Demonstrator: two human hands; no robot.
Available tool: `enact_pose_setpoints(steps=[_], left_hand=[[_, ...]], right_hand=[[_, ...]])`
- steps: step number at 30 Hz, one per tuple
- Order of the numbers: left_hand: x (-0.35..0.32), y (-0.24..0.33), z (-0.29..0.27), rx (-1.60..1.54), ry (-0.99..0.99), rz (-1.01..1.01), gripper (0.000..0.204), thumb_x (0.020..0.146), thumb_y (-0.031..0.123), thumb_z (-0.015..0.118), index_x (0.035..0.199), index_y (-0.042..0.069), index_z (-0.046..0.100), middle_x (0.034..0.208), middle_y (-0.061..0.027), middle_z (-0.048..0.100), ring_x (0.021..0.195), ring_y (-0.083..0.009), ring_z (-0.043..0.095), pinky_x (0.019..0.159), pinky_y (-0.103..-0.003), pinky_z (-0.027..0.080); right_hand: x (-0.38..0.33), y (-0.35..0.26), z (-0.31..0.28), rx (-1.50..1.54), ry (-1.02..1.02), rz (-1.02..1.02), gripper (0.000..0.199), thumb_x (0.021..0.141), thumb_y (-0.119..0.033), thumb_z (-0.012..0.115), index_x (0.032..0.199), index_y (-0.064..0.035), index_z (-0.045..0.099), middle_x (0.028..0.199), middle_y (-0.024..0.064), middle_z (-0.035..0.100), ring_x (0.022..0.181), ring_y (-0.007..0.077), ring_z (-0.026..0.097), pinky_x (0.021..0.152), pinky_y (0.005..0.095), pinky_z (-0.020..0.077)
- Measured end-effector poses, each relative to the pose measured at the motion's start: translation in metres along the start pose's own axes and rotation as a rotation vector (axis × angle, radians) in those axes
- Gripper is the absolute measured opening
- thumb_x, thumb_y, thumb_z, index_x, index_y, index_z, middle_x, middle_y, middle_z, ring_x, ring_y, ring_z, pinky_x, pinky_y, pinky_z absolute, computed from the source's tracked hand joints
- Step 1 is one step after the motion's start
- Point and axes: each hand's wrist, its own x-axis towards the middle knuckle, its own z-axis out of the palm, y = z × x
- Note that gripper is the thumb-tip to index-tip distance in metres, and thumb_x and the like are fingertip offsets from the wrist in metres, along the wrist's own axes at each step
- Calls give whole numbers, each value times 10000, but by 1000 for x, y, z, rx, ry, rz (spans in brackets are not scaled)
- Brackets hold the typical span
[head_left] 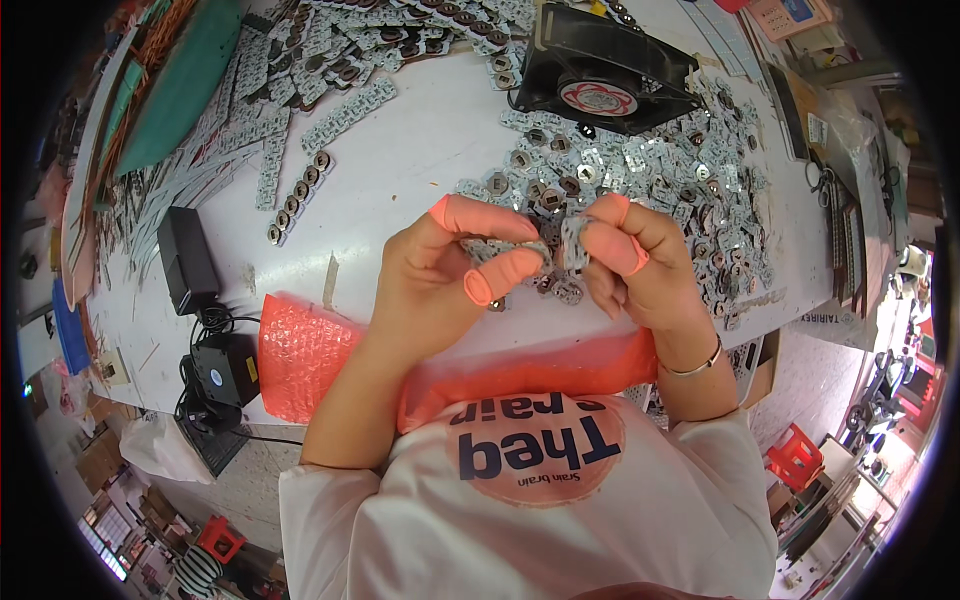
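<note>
In front of my chest, both hands are raised over the table edge, with orange finger cots on thumbs and fingers. My left hand [425,275] pinches a short strip of small pale circuit boards [490,248] between thumb and forefinger. Close to its end, my right hand [650,265] grips another small circuit board piece [574,245], held on edge. A slight gap seems to lie between the two pieces; the fingers cover most of both. Beyond and beneath the hands spreads a heap of loose small circuit boards [715,205], many carrying round dark or shiny parts.
A black fan [600,75] stands at the heap's far side. Uncut board strips [350,112] pile up at the far left. Black power adapters [222,365] with cables sit near the left edge. Red bubble wrap [305,355] lies along the table's near edge [500,345].
</note>
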Motion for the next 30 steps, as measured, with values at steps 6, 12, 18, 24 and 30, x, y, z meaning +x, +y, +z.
enact_pose_setpoints(steps=[6,12,18,24,30], left_hand=[[2,-4,-1,480,-42,310,228,766,-84,669,964,-1,593,945,-107,632,894,-198,614,821,-290,484],[4,-9,7,535,83,384,197,754,-40,692,931,18,629,884,-104,653,799,-194,639,720,-279,510],[6,-11,5,507,77,436,204,749,-44,698,931,22,631,888,-110,656,805,-190,645,705,-277,515],[3,-10,6,661,-43,478,204,791,-67,659,974,-9,592,943,-103,641,848,-184,622,760,-292,503],[6,-9,4,201,70,183,219,839,-45,608,1048,21,619,944,-73,626,814,-148,595,754,-248,504]], right_hand=[[1,4,5,-452,92,-195,167,933,-148,543,828,-19,555,519,-34,453,415,22,399,392,181,301],[2,4,7,-441,128,-178,188,925,-155,556,783,-32,554,523,-41,460,420,20,402,394,178,299],[0,0,14,-320,154,-70,184,926,-153,553,792,-26,552,501,-25,470,393,34,411,372,182,303],[0,2,8,-289,183,-70,170,927,-141,550,803,-27,569,510,-12,501,391,38,437,369,181,313],[7,4,-16,-705,154,-288,173,896,-144,600,959,-3,680,544,-3,539,480,60,495,449,205,367]])
